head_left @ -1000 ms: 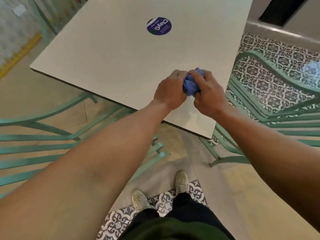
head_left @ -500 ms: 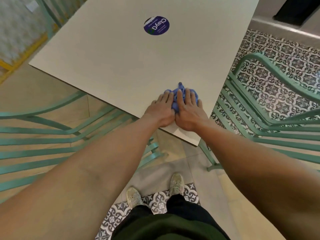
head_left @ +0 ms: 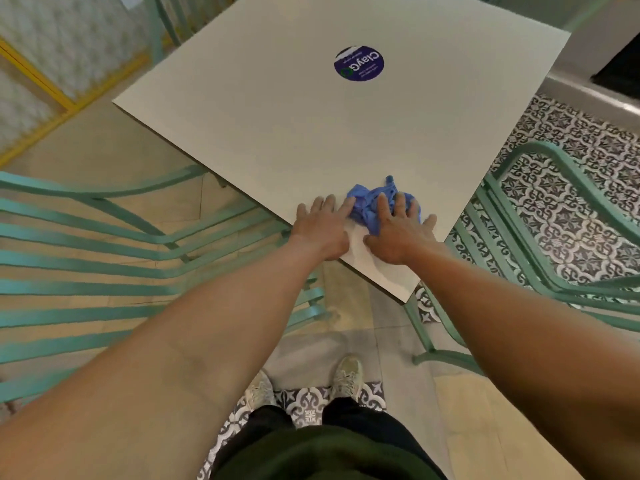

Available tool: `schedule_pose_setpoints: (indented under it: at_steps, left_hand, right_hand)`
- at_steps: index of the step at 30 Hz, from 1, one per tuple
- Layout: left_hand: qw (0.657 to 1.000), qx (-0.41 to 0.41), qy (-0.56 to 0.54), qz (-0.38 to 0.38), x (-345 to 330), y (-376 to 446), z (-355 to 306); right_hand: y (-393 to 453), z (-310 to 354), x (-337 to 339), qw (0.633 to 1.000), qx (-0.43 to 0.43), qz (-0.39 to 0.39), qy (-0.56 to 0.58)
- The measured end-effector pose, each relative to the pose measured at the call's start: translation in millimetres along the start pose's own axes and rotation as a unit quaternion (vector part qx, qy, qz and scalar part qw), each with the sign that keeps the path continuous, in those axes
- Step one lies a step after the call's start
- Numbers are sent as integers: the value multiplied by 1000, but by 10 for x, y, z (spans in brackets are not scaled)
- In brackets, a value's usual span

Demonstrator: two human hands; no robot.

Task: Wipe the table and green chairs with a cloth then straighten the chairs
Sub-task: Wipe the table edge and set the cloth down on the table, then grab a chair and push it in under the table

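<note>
A crumpled blue cloth lies on the white square table near its front corner. My right hand presses flat on the cloth with straight, spread fingers. My left hand lies flat on the table beside it, its fingertips touching the cloth's left edge. One green slatted chair stands at the left, partly under the table. Another green chair stands at the right, close to the table corner.
A round purple sticker sits on the far part of the table. More green chair legs show beyond the far left edge. Patterned floor tiles lie at the right, and my shoes stand below the table corner.
Both hands went from gripping the balled cloth above the table to pressing it flat on the surface. They have since spread slightly apart, opening the cloth out.
</note>
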State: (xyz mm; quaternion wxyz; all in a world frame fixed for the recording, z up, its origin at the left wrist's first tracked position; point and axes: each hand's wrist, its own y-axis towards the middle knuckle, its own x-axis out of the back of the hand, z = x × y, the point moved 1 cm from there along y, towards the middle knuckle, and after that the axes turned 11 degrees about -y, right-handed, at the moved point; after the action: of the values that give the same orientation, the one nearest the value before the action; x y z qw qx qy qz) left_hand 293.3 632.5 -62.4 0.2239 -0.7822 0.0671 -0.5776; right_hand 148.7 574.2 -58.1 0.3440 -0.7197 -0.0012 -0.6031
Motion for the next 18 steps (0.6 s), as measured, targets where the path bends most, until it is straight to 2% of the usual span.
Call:
schedule_pose_setpoints:
  at_steps: [4,6,9,12,16,18]
  left_hand:
    - [997,40,-24,-58,7,-227,290]
    - [994,60,-45,-74,11,-402,479]
    - [988,116,-84,-58,-63,-749,805]
    - [977,182,-105,-45,-223,-1237,1137]
    - [952,273,-136,-17,-585,-2034,1539]
    - [943,300,-144,1,-758,-2430,1737]
  right_hand:
    - [-124,232,187,984,11,-175,-35]
    - [-210,460,245,976,59,-208,-31]
    - [-390,939,251,957,178,-227,-1]
    - [-587,1471,62,945,284,-164,-20]
    - [-829,2070,-398,936,339,17,-96]
    - [-974,2311,-592,920,363,66,-129]
